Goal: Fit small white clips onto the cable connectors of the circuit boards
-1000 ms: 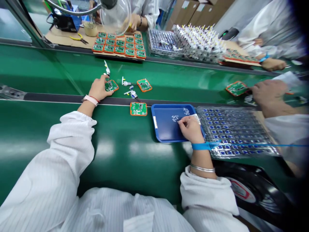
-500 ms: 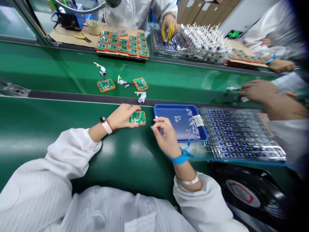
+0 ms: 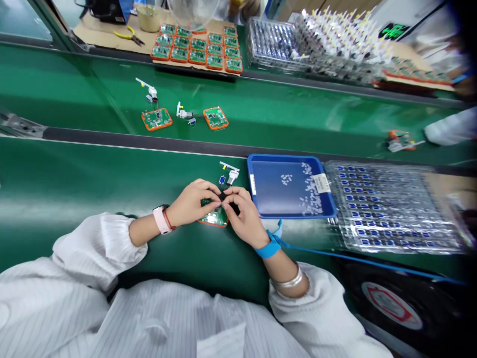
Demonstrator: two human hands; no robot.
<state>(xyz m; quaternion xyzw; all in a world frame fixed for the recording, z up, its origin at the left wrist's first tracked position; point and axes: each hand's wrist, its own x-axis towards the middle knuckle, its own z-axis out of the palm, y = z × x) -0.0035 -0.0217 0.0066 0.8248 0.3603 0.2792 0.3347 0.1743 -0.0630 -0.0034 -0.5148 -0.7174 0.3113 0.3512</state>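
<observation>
A green circuit board (image 3: 215, 219) with an orange rim lies on the green bench in front of me, its upper part covered by my fingers. My left hand (image 3: 196, 203) reaches over its left side, thumb and forefinger pinched near the top edge. From the right, my right hand (image 3: 243, 213) pinches at the same spot, fingertips almost touching the left ones. What either pinch holds is too small and hidden to name. Dark wires run from there up to a white plastic part (image 3: 233, 175) with a thin arm. Beside it is a small blue component (image 3: 222, 179).
A blue tray (image 3: 276, 199) of tiny white pieces stands to the right, beside clear plastic trays (image 3: 395, 209) of blue components. Further boards (image 3: 156, 119) with white parts lie beyond the dark rail. Rows of boards (image 3: 197, 49) and pliers (image 3: 130, 36) occupy the far shelf.
My right hand has moved left from beside the blue tray to meet the left hand over the board. Board and white part now sit nearer me. The co-worker's arm at right has drawn back.
</observation>
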